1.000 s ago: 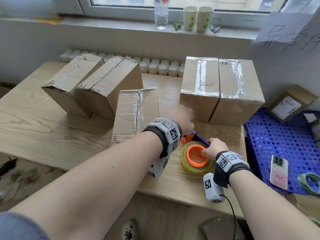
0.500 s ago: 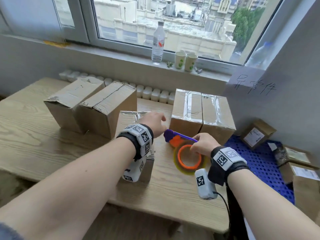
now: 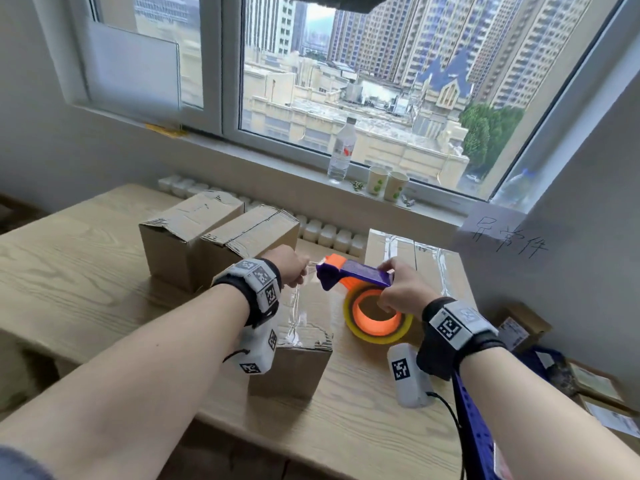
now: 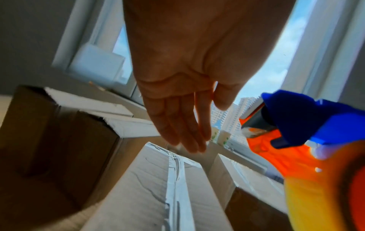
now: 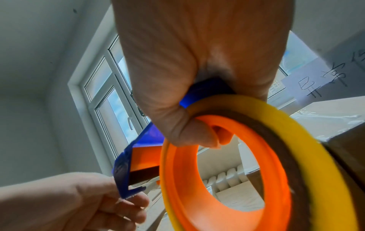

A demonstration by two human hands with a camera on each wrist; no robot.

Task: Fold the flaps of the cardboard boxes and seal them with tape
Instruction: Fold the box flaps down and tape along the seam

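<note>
My right hand (image 3: pixel 398 289) grips the tape dispenser (image 3: pixel 360 275) by its purple handle and holds it in the air above the table, its orange core and yellow roll (image 5: pixel 308 156) hanging below. At the dispenser's blade end my left hand (image 3: pixel 291 268) pinches the clear tape end (image 3: pixel 311 265). Under both hands stands a cardboard box (image 3: pixel 304 327) with tape along its top seam (image 4: pixel 175 187). Two boxes with bare flaps (image 3: pixel 194 230) (image 3: pixel 252 233) stand at the left. Two taped boxes (image 3: pixel 419 258) stand behind the dispenser.
A water bottle (image 3: pixel 341 154) and two paper cups (image 3: pixel 384 181) stand on the window sill. A blue perforated crate (image 3: pixel 474 427) and small labelled boxes (image 3: pixel 519 323) sit right of the wooden table (image 3: pixel 69 278). A handwritten paper sign (image 3: pixel 502 233) hangs on the right wall.
My right hand has lifted the dispenser off the table. My left hand has moved to its blade end and taken the tape end. The head view has tilted up toward the window.
</note>
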